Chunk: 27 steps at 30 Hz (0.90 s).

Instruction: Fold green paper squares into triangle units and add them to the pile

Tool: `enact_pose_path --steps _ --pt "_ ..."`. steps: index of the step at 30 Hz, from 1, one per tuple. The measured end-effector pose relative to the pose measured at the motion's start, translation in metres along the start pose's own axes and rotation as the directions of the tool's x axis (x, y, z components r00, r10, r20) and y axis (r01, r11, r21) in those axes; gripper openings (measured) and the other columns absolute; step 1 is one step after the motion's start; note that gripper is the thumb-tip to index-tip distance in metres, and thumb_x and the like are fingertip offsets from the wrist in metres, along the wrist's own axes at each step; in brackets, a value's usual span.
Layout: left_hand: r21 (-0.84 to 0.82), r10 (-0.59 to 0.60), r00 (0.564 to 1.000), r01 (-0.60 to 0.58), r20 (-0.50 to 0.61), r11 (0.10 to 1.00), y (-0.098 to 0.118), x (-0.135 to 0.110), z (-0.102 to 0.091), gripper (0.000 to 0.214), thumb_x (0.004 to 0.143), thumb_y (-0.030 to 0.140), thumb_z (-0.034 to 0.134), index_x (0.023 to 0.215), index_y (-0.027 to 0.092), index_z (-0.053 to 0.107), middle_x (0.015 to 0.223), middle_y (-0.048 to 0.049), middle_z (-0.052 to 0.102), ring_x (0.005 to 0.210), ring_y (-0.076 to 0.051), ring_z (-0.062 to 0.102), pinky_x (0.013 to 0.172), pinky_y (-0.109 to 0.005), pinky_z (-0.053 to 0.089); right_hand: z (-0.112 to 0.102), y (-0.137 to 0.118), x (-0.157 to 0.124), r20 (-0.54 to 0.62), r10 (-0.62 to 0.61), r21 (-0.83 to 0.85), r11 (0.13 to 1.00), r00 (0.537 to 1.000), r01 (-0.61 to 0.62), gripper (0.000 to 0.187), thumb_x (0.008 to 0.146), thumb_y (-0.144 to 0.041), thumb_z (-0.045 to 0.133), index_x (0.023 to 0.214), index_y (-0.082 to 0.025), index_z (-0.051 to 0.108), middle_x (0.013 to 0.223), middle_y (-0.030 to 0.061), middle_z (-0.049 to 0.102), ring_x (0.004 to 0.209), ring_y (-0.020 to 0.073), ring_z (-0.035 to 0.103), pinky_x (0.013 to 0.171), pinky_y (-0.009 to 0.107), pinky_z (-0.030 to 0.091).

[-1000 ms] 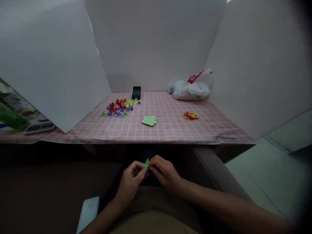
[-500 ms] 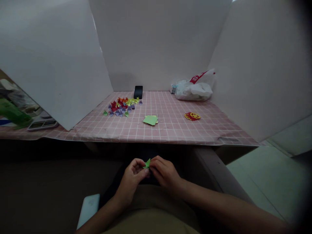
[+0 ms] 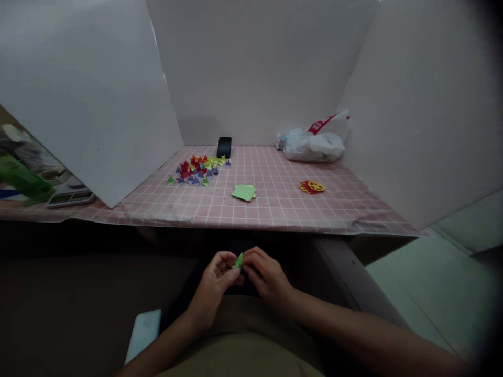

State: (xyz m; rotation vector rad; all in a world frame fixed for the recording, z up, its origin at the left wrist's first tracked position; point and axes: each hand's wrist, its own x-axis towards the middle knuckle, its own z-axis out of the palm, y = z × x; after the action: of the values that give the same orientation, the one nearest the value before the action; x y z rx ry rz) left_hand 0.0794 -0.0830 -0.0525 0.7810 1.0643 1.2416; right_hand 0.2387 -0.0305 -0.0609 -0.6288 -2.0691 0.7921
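Between my two hands, over my lap and below the table's front edge, is a small green folded paper piece (image 3: pixel 239 261) with a pointed tip standing up. My left hand (image 3: pixel 214 283) pinches it between thumb and fingers from the left. From the other side, the fingertips of my right hand (image 3: pixel 267 273) are closed on its right edge, and they cover part of it. On the table ahead lies a small stack of square paper sheets (image 3: pixel 243 192), light green on top with yellow showing beneath. Folded paper cranes (image 3: pixel 196 170) in red, orange, yellow, purple and green cluster to its left.
A black phone (image 3: pixel 224 147) leans near the back panel. A white plastic bag (image 3: pixel 314 145) sits at the back right, with red and yellow cut-out shapes (image 3: pixel 312 187) nearer. White panels (image 3: pixel 94 94) flank the table. A pale power bank (image 3: pixel 143 332) lies beside my left forearm.
Both hands keep their hold on the green folded paper, with slight finger shifts; the piece is turned a little. The whole view has shifted slightly. On the table nothing has moved.
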Motion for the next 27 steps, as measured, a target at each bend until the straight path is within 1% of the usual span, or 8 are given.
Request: enact_pose_path --steps 5,9,11,16,20,24,27 --pt "-0.061 0.009 1.000 -0.008 0.012 0.998 -0.0025 0.0011 0.0003 0.029 0.074 0.017 0.073 0.098 0.019 0.056 0.090 -0.0004 0.063 0.081 -0.013 0.058 0.076 -0.026 0.049 0.0013 0.0007 -0.0003 0.028 -0.027 -0.036 0.999 0.999 0.028 0.013 0.094 -0.011 0.047 0.089 -0.019 0.056 0.091 0.0077 0.059 0.083 0.0179 0.058 0.072 0.029 0.049" --pt "-0.067 0.002 1.000 0.000 0.018 0.998 -0.0029 0.0019 0.0006 0.030 0.072 0.012 0.071 0.097 0.019 0.056 0.089 0.0007 0.062 0.077 -0.011 0.057 0.072 -0.024 0.048 0.0019 0.0003 -0.0007 0.035 -0.024 -0.039 0.999 0.999 0.025 0.012 0.093 -0.011 0.047 0.091 -0.019 0.056 0.093 0.0080 0.059 0.084 0.0179 0.058 0.073 0.029 0.049" --pt "-0.060 0.012 1.000 -0.011 0.013 0.998 -0.0032 0.0023 0.0005 0.032 0.070 0.012 0.073 0.097 0.019 0.056 0.088 0.0014 0.061 0.074 -0.011 0.056 0.069 -0.023 0.048 0.0017 -0.0007 -0.0003 0.016 -0.013 -0.023 1.000 1.000 0.013 0.013 0.093 -0.010 0.048 0.089 -0.019 0.056 0.093 0.0077 0.059 0.085 0.0179 0.058 0.074 0.029 0.049" --pt "-0.022 0.002 1.000 -0.002 0.023 1.000 -0.0039 0.0026 0.0010 0.036 0.068 0.011 0.073 0.098 0.020 0.056 0.087 0.0021 0.061 0.069 -0.009 0.056 0.067 -0.023 0.047 0.0011 -0.0041 0.0022 -0.084 0.061 0.048 0.997 0.995 -0.057 0.014 0.092 -0.009 0.050 0.084 -0.019 0.055 0.092 0.0057 0.056 0.086 0.0167 0.056 0.077 0.029 0.047" --pt "0.032 0.000 1.000 0.000 0.004 0.999 -0.0018 0.0022 0.0022 0.033 0.069 0.016 0.074 0.097 0.020 0.058 0.086 0.0019 0.061 0.067 -0.010 0.056 0.066 -0.024 0.047 0.0008 -0.0045 0.0033 -0.112 0.092 0.082 0.993 0.989 -0.083 0.013 0.091 -0.009 0.052 0.085 -0.019 0.057 0.095 0.0054 0.056 0.089 0.0170 0.057 0.079 0.030 0.047" --pt "0.084 0.017 0.999 -0.014 -0.027 0.996 -0.0002 0.0037 0.0015 0.025 0.069 0.024 0.076 0.089 0.018 0.061 0.081 0.0004 0.063 0.073 -0.013 0.057 0.067 -0.025 0.047 -0.0006 -0.0035 0.0033 -0.089 0.079 0.100 0.992 0.993 -0.070 0.013 0.092 -0.009 0.051 0.086 -0.020 0.058 0.098 0.0061 0.056 0.091 0.0172 0.057 0.080 0.031 0.048" --pt "0.144 0.051 0.998 -0.045 -0.037 0.989 0.0000 0.0052 -0.0003 0.020 0.069 0.026 0.076 0.082 0.016 0.064 0.075 0.0005 0.063 0.070 -0.013 0.056 0.066 -0.025 0.045 -0.0013 -0.0033 0.0030 -0.061 0.076 0.105 0.992 0.995 -0.070 0.013 0.092 -0.011 0.051 0.088 -0.020 0.059 0.100 0.0070 0.056 0.093 0.0179 0.057 0.081 0.032 0.048"
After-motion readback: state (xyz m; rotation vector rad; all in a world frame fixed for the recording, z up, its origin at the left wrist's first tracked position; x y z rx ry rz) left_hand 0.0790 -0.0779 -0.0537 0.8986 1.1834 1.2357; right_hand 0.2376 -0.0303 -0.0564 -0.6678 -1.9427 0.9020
